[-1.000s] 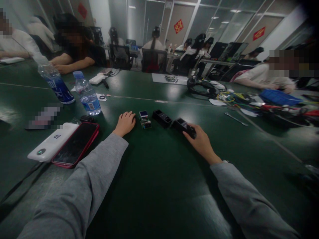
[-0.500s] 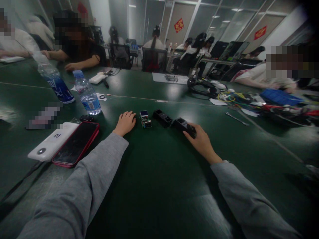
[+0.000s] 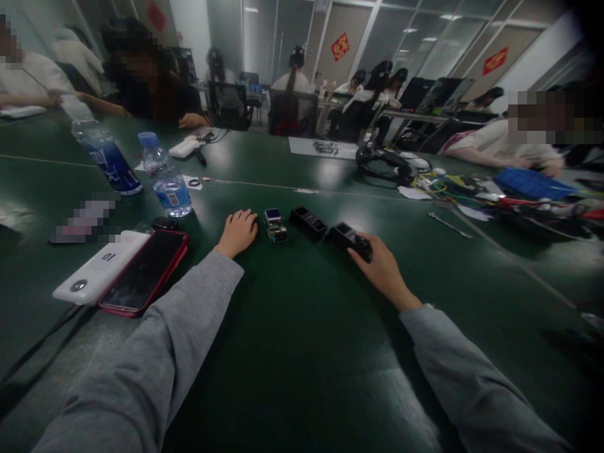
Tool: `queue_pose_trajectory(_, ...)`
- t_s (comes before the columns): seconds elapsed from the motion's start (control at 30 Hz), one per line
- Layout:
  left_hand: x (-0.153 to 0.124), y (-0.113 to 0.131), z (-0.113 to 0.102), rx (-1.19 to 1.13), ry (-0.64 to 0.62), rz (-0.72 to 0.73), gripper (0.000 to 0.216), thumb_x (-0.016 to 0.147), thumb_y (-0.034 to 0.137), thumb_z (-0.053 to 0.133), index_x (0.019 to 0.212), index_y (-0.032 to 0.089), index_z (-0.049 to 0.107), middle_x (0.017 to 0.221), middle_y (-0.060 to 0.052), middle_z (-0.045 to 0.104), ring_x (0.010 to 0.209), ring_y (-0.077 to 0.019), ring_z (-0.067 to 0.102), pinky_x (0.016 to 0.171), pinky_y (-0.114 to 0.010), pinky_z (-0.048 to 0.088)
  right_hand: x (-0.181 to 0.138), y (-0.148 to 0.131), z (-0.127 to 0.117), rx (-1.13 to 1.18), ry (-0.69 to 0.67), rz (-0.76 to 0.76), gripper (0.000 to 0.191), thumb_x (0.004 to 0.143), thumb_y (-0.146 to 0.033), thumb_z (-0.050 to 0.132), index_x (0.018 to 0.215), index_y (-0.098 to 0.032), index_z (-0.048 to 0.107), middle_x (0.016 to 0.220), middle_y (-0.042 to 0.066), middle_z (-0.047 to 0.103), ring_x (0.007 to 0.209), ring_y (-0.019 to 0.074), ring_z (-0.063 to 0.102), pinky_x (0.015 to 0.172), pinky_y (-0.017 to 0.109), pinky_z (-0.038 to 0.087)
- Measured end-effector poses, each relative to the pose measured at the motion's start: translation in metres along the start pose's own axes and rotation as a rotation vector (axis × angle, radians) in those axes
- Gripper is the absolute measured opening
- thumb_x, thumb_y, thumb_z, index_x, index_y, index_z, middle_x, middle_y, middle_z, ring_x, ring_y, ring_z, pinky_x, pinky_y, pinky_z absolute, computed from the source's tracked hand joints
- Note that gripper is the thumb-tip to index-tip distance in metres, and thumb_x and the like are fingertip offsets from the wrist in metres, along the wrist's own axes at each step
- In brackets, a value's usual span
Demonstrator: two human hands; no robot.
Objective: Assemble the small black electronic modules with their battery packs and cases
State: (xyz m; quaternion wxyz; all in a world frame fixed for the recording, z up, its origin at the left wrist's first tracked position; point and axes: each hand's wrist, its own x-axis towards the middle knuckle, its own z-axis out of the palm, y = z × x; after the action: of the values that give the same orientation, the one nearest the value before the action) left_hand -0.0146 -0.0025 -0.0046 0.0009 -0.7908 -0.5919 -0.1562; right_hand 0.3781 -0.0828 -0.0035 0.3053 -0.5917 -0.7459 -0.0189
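Note:
My left hand [image 3: 237,232] rests palm down on the green table [image 3: 302,327], fingers loosely curled, holding nothing, just left of a small circuit module [image 3: 274,226] with a blue top. My right hand [image 3: 383,269] lies on the table with its fingers closed on the near end of a black box-shaped part [image 3: 348,238]. A second black open-topped part [image 3: 307,223] sits between the module and the held one, touching neither hand.
A red-cased phone [image 3: 144,272] and a white power bank [image 3: 99,268] lie at the left, with two water bottles [image 3: 165,177] behind. A wrench [image 3: 448,226], headphones [image 3: 389,162] and tangled wires [image 3: 500,201] are at the right. Other people sit around the table.
My hands and the parts have stayed put. A person at the far left has shifted their arms.

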Motion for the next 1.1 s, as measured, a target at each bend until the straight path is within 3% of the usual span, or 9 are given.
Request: queue_pose_trajectory(1.1, 0.0003, -0.0005, 0.0024, -0.002, 0.015, -0.005, 0.047, 0.101, 0.035, 0.033, 0.141, 0.019, 0.051, 0.152, -0.01, 0.047, 0.141, -0.0297, 0.04, 0.117, -0.055, 0.031, -0.0001, -0.0023, -0.0005, 0.006, -0.014, 0.014, 0.054, 0.093, -0.058, 0.052, 0.133, -0.021, 0.05, 0.123, 0.015, 0.059, 0.106, 0.0336, 0.061, 0.09, 0.052, 0.053)
